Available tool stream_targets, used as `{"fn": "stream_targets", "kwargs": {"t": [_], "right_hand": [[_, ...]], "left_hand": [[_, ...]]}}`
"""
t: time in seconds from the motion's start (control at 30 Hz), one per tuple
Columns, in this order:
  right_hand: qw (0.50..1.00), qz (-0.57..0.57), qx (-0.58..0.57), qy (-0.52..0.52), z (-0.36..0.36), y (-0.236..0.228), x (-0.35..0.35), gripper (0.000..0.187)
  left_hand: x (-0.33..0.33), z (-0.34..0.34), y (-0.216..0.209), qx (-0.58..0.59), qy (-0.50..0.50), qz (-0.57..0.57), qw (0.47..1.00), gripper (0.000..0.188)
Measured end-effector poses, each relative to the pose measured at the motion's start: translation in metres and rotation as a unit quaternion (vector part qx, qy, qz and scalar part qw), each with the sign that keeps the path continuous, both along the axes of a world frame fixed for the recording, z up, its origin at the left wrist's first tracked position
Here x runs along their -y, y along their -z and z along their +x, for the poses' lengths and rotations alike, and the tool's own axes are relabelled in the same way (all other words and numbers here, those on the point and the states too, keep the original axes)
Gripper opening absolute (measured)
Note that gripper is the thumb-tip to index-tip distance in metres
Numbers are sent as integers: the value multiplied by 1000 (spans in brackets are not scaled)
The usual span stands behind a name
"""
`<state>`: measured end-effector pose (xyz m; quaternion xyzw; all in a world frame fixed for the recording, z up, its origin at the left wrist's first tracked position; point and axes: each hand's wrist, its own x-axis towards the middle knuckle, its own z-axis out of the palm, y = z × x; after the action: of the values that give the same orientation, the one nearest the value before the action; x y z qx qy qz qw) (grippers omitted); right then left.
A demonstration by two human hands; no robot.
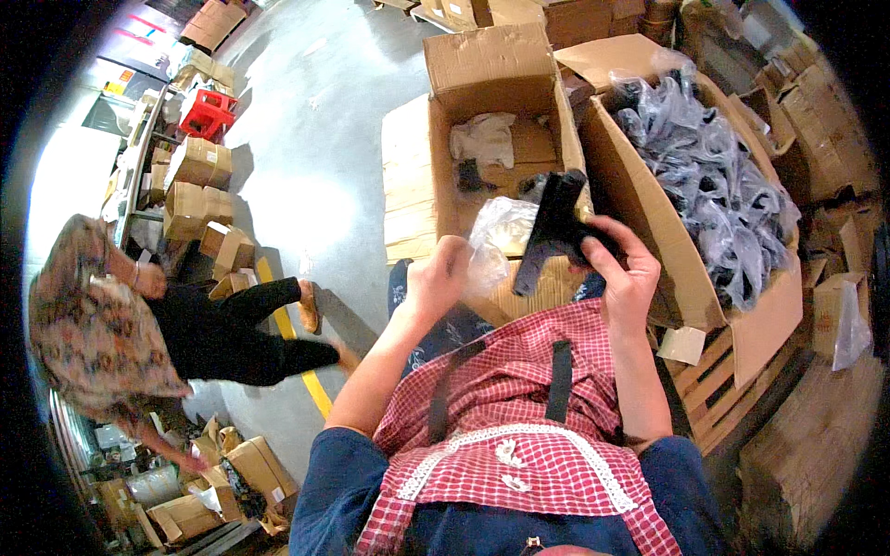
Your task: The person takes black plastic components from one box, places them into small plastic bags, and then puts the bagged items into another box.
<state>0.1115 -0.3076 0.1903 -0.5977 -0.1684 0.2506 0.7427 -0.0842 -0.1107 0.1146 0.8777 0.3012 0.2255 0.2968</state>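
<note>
Grey concrete floor (315,139) with a yellow line (301,357), cardboard boxes (199,181) stacked around

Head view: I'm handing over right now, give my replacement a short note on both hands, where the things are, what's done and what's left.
Left hand: pinches a clear plastic bag.
Right hand: grips a black part, outside the bag.
Front carton: holds a white cloth and a few dark pieces.
Right carton: piled with bagged black parts.
Done: many parts lie bagged.
Left: the held part looks not yet bagged.
</note>
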Motion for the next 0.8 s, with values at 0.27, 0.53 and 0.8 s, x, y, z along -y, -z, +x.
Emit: {"fn": "stream_targets", "kwargs": {"t": [0.27,0.53,0.8], "right_hand": [[842,-24,536,58,-22,-28,-2,33],[764,-49,603,-227,-39,-4,18,29],[729,-157,504,-437,-46,2,-4,28]], "left_hand": [[60,-2,-56,149,-61,-222,962,11],[63,-40,-62,222,-41,-356,907,10],[72,-74,-54,122,49,-333,934,9]]}}
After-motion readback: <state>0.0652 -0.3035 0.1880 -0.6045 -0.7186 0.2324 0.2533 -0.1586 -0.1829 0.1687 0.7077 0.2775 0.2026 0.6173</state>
